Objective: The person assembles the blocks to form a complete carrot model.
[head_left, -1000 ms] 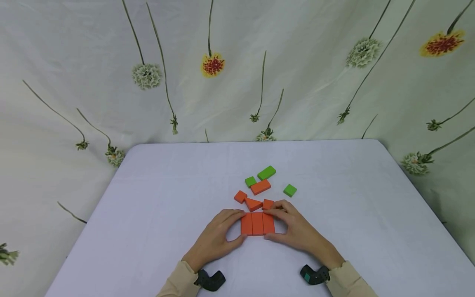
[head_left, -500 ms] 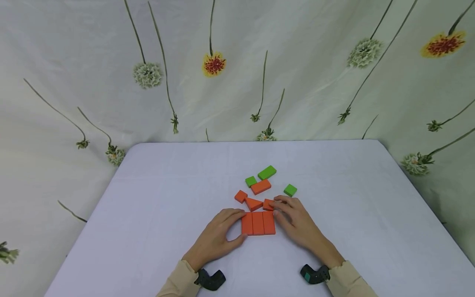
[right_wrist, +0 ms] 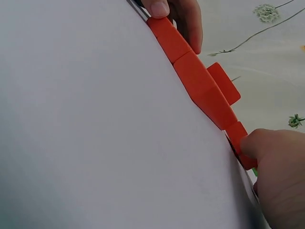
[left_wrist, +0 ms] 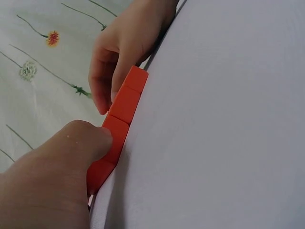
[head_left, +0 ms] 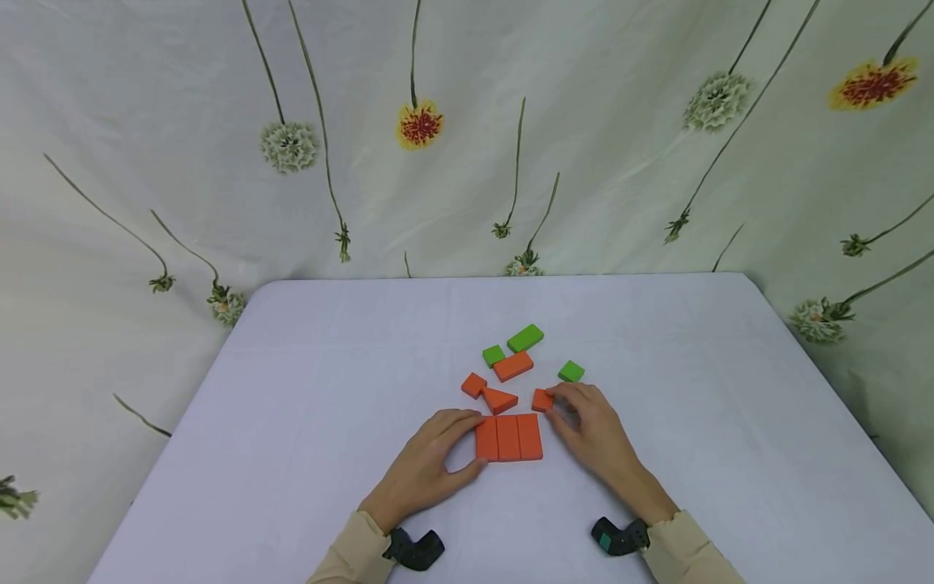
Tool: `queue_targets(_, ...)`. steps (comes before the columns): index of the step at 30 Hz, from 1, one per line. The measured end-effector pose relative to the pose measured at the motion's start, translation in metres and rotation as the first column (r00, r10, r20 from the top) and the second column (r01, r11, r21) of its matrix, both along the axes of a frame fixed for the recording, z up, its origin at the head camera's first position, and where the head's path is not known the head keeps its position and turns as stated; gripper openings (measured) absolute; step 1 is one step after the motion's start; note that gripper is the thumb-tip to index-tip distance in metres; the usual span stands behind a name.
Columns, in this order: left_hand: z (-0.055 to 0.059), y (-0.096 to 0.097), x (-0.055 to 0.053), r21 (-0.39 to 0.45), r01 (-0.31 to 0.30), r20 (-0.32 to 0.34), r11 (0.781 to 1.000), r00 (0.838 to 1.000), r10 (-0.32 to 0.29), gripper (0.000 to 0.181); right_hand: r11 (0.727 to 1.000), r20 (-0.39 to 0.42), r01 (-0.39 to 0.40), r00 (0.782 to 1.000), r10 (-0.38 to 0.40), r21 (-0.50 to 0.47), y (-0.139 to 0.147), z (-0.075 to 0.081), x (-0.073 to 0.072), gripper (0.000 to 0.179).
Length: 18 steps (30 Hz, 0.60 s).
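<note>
Three orange rectangular blocks (head_left: 508,438) lie side by side on the table. My left hand (head_left: 426,462) holds the leftmost one, thumb at its near end and fingers at its far end. The left wrist view shows that thumb pressed on the orange block face (left_wrist: 117,143). Just beyond the row's right corner, my right hand (head_left: 600,430) pinches a small orange square block (head_left: 541,401); in the right wrist view its thumb overlaps this small block (right_wrist: 236,133). An orange triangular block (head_left: 499,401) lies behind the row, touching another small orange block (head_left: 473,385).
Farther back lie an orange rectangular block (head_left: 513,367), a small green block (head_left: 493,355) and a longer green block (head_left: 525,338). Another green block (head_left: 571,371) sits just beyond my right fingers. A flowered cloth (head_left: 613,162) hangs behind the white table (head_left: 350,349).
My right hand has left the row's right end and taken hold of the small orange square block, drawing it rightward away from the triangular block. My left hand has stayed in place.
</note>
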State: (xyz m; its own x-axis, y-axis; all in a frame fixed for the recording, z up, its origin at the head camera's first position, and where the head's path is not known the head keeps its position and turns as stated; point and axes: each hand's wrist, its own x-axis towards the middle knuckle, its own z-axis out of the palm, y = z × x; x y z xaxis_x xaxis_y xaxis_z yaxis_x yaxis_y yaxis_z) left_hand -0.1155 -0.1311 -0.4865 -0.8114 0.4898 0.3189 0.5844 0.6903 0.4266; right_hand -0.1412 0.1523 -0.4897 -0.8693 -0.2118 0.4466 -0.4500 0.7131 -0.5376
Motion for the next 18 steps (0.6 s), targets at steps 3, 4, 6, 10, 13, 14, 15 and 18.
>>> queue_targets(3,0.0000,0.0005,0.0000,0.001,0.000,-0.002,1.000,1.000,0.000,0.059,1.000,0.003,0.011,1.000,-0.011,-0.020,0.0000,0.0004,0.0000,0.034)
queue_targets(4,0.0000,0.0004,0.0000,0.003,0.000,-0.002,1.000,1.000,0.000,0.059,1.000,0.001,0.009,1.000,-0.009,-0.027,0.0000,0.0005,-0.0001,0.034)
queue_targets(6,-0.0002,0.0003,-0.0001,0.004,0.000,-0.004,1.000,1.000,0.000,0.059,0.999,-0.014,-0.003,1.000,0.002,-0.045,0.0000,0.0007,-0.0001,0.033)
queue_targets(10,-0.0012,-0.0003,0.0001,0.003,-0.004,0.002,1.000,1.000,0.004,0.059,0.996,-0.054,-0.057,0.997,0.053,-0.073,0.0008,0.0000,0.0006,0.032)
queue_targets(13,-0.0016,-0.0006,0.0004,0.002,-0.007,0.008,1.000,1.000,0.007,0.060,0.990,-0.081,-0.109,0.991,0.102,-0.085,0.0017,-0.0009,0.0013,0.031)
queue_targets(14,-0.0014,-0.0005,0.0003,0.003,-0.006,0.008,1.000,1.000,0.006,0.059,0.988,-0.091,-0.129,0.988,0.121,-0.088,0.0020,-0.0010,0.0015,0.031)
queue_targets(15,-0.0012,-0.0004,0.0003,0.003,-0.005,0.008,1.000,1.000,0.005,0.059,0.985,-0.101,-0.148,0.985,0.139,-0.089,0.0022,-0.0011,0.0019,0.031)
queue_targets(18,-0.0005,-0.0006,0.0002,0.004,-0.001,0.008,1.000,1.000,0.001,0.059,0.973,-0.117,-0.209,0.973,0.197,-0.101,0.0022,-0.0008,0.0029,0.032)
